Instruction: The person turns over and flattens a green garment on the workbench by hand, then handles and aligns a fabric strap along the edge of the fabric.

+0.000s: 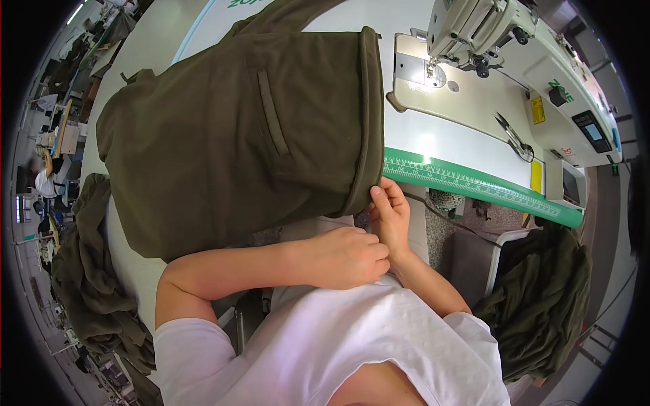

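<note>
A dark olive jacket [196, 142] with a slanted welt pocket lies spread over the sewing table, its folded hem edge toward the sewing machine. At the near corner of that hem, my right hand [391, 213] pinches the edge between thumb and fingers. My left hand [349, 258] crosses in front of my chest, closed, next to my right wrist. Its fingertips are turned away, so what it holds, if anything, is hidden.
A sewing machine [484, 37] stands at the upper right, with scissors [516, 139] on its bed. A green ruler strip [474, 185] lines the table's front edge. Olive cloth piles hang at the right [542, 298] and left [95, 271]. Another person [46, 179] sits far left.
</note>
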Motion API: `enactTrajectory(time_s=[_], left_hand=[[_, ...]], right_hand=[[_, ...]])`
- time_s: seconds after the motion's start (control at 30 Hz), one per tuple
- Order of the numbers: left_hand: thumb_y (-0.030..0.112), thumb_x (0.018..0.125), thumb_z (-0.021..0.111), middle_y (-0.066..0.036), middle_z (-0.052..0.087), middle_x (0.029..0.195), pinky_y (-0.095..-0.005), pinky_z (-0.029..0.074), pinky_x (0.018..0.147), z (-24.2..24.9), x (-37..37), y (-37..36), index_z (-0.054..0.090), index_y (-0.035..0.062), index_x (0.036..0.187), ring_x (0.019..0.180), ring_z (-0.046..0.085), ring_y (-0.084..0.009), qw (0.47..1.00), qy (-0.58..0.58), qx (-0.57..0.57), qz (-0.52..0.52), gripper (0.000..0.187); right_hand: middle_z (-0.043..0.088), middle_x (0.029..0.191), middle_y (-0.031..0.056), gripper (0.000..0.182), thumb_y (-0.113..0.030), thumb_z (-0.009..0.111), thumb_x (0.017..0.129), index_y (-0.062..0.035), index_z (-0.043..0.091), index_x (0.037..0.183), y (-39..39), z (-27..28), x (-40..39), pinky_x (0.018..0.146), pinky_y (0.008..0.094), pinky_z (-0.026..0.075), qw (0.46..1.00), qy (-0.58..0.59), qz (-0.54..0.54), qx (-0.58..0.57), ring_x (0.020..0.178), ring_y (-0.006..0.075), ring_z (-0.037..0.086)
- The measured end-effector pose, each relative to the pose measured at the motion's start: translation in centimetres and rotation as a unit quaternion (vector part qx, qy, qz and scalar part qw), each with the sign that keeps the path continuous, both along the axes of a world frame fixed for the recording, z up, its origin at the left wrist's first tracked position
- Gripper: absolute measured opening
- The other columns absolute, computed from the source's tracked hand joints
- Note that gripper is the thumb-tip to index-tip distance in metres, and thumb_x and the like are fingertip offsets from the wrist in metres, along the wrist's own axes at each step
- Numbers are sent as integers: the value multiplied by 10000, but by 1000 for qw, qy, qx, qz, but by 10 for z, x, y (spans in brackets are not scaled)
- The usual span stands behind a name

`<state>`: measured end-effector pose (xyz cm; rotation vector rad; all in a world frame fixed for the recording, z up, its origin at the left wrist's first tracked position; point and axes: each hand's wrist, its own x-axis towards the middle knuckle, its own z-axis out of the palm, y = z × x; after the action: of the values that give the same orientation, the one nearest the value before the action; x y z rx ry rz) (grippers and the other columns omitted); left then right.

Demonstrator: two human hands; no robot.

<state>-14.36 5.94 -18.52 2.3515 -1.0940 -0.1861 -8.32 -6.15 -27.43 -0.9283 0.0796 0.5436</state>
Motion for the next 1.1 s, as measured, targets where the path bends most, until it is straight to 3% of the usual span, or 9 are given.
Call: enactTrajectory(time_s=[0.17, 0.47, 0.6, 0.63, 0.67, 0.7, 0.77, 0.9, 1.1], left_hand=[[212, 802, 657, -49, 512, 747, -338, 465, 622, -13, -2, -6, 578, 70, 807, 694, 556, -189, 999, -19, -30, 14, 163], [207, 826, 642, -58, 555, 814, -359, 483, 664, -16, 2, -22, 620, 59, 894, 744, 579, -229, 992, 41, -103, 59, 165], [217, 839, 631, -66, 579, 857, -369, 494, 711, -35, 2, -37, 634, 57, 937, 794, 591, -245, 987, 89, -113, 71, 188], [220, 843, 627, -72, 586, 872, -372, 497, 727, -41, 3, -40, 637, 57, 946, 816, 595, -249, 986, 97, -109, 75, 193], [222, 848, 622, -77, 593, 887, -375, 499, 743, -47, 3, -43, 640, 57, 955, 837, 600, -252, 985, 106, -106, 80, 197], [222, 848, 622, -77, 593, 887, -375, 499, 743, -54, 2, -45, 640, 57, 955, 837, 600, -252, 985, 108, -108, 79, 197], [225, 854, 614, -86, 602, 915, -386, 498, 767, -68, 2, -49, 641, 54, 966, 875, 601, -264, 982, 137, -97, 83, 206], [227, 859, 605, -96, 611, 955, -402, 492, 800, -80, 2, -46, 644, 49, 988, 921, 601, -283, 974, 188, -76, 106, 224], [221, 861, 603, -110, 616, 998, -409, 480, 847, -102, -1, -35, 632, 41, 1060, 946, 595, -312, 962, 216, -72, 151, 270]], right_hand=[[640, 956, 7, 176, -125, 558, 952, -22, 592, 1091, 0, 4, 1, 731, 212, 468, 1000, -21, 0, -18, 830, 68, 578], [642, 952, 5, 209, -147, 564, 954, -9, 594, 1107, -14, -21, 6, 740, 225, 463, 999, -19, 16, -27, 839, 90, 585], [659, 912, 45, 237, -169, 586, 934, -16, 611, 1114, -52, -67, 22, 698, 266, 488, 972, -128, 77, -182, 806, 131, 589], [653, 963, 89, 268, -173, 604, 907, -32, 604, 1135, -67, -81, 33, 691, 302, 505, 898, -212, 115, -368, 815, 189, 608], [647, 1014, 134, 307, -176, 622, 879, -47, 596, 1156, -79, -93, 41, 683, 338, 523, 781, -285, 147, -536, 823, 247, 627], [647, 1014, 134, 307, -176, 622, 879, -47, 596, 1156, -89, -103, 45, 683, 338, 523, 780, -284, 148, -538, 823, 247, 627], [599, 1096, 184, 359, -186, 639, 826, -91, 586, 1168, -104, -120, 53, 681, 425, 529, 592, -427, 68, -680, 839, 352, 629], [584, 1117, 188, 347, -191, 632, 812, -76, 587, 1136, -121, -147, 64, 737, 462, 506, 623, -335, 151, -691, 891, 394, 610], [613, 1018, 170, 305, -169, 627, 807, -92, 600, 1102, -118, -157, 67, 719, 460, 520, 625, -317, 161, -695, 854, 380, 629]])
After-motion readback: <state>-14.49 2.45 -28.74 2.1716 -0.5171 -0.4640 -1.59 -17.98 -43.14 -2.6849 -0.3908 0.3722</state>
